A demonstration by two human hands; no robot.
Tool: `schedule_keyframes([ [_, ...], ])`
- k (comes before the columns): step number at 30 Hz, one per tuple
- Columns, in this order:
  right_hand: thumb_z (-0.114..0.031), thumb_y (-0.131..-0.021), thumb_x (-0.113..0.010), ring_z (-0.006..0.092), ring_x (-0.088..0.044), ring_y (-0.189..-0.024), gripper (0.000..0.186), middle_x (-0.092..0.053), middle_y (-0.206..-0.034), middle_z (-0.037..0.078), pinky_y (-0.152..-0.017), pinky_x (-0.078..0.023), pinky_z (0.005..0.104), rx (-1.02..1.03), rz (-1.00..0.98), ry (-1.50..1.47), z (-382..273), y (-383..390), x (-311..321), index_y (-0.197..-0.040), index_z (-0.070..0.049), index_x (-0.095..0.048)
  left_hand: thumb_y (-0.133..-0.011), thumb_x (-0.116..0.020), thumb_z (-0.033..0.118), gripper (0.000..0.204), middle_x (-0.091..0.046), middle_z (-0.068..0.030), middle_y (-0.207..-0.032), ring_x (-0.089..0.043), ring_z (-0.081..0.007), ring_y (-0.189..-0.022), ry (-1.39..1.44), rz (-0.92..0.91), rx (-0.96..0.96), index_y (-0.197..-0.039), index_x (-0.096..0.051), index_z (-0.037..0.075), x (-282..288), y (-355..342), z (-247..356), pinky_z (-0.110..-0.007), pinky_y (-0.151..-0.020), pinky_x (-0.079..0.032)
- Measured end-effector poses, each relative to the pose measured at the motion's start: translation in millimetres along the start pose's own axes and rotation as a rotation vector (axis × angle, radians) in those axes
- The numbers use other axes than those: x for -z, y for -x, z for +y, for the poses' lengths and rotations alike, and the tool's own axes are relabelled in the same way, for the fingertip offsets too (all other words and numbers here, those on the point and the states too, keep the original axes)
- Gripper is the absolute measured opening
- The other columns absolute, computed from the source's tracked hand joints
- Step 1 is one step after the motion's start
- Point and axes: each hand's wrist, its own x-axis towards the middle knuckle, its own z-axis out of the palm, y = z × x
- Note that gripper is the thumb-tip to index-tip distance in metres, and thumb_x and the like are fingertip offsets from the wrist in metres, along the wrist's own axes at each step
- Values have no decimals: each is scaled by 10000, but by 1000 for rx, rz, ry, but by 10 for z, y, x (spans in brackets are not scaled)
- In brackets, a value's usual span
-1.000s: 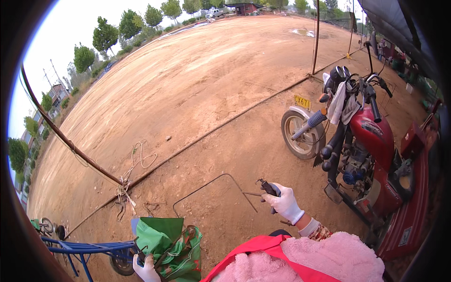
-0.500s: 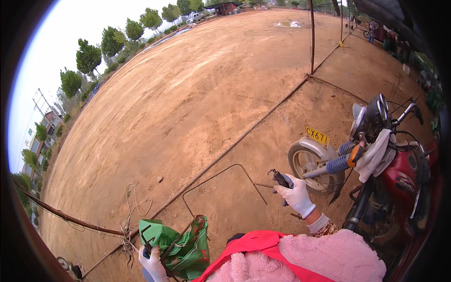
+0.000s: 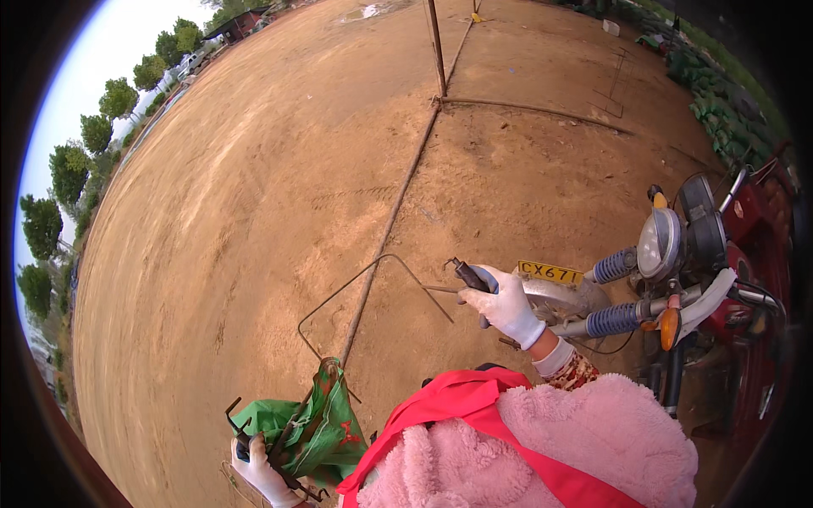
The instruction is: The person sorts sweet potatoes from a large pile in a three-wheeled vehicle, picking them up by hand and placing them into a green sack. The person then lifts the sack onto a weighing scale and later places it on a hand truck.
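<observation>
My right hand (image 3: 510, 311), in a white glove with darker fingers, is closed around a black-handled hook tool (image 3: 469, 275) whose small hooked tip points up and left. A thin rod (image 3: 440, 289) reaches toward that hand; whether it is gripped too I cannot tell. At the lower left my gloved left hand (image 3: 259, 476) is closed on a dark hooked metal tool (image 3: 234, 413). Beside and partly behind it hangs a green woven sack (image 3: 326, 427) with reddish-brown stains. A bent metal rod (image 3: 337, 289) rises past the sack; its lower end is hidden.
Close on my right stands a red motorcycle (image 3: 669, 292) with a yellow plate (image 3: 549, 272). A long pole (image 3: 398, 207) lies across the bare dirt, meeting an upright post (image 3: 436, 51) and another pole (image 3: 542, 113). Green sacks (image 3: 720, 118) are piled at the far right.
My view has swung to the right, so the post and ground poles sit further left and the green sack pile shows more. Both hands keep their grips.
</observation>
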Motion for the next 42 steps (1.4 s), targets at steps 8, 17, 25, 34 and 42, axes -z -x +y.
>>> schedule_keyframes([
  [8, -91, -850, -705, 18, -489, -608, 296, -608, -767, -39, -501, -413, 230, -37, 369, -108, 210, -1585, 722, -1113, 36, -654, -848, -610, 55, 173, -620, -36, -878, -541, -131, -773, 37, -314, -115, -1002, -633, -19, -2431, -1767, 626, -273, -695, -443],
  [17, -123, -859, -714, 36, -501, -531, 284, -566, -671, -38, -451, -423, 246, -92, 655, -205, 352, -3139, 2086, -1111, -2, -664, -870, -590, 45, 333, -678, -100, -1040, -622, -183, -878, -21, -642, -246, -1186, -653, -41, -5519, -2512, 1634, -312, -789, -511],
  [25, -99, -858, -709, 37, -502, -520, 291, -569, -677, -35, -451, -424, 245, -95, 989, -170, 516, -4044, 3548, -1124, 8, -656, -855, -605, 89, 223, -650, -84, -934, -606, -182, -785, -1, -930, -327, -1050, -650, -8, -8480, -2611, 2214, -299, -687, -501],
  [34, -70, -861, -707, 48, -528, -496, 281, -640, -744, -2, -425, -421, 235, -151, 1492, -111, 466, -4470, 5273, -1121, 24, -659, -792, -617, 66, 61, -542, 12, -718, -472, -87, -636, 148, -1381, -471, -825, -597, 19, -12088, -1493, 3224, -240, -605, -387],
  [42, -45, -850, -689, 53, -519, -458, 253, -652, -732, 20, -394, -394, 229, -193, 1863, -92, 624, -4253, 6909, -1085, 42, -654, -758, -635, 13, 165, -426, 25, -670, -392, -78, -606, 272, -1756, -530, -696, -485, 45, -14327, 706, 4197, -247, -555, -334],
])
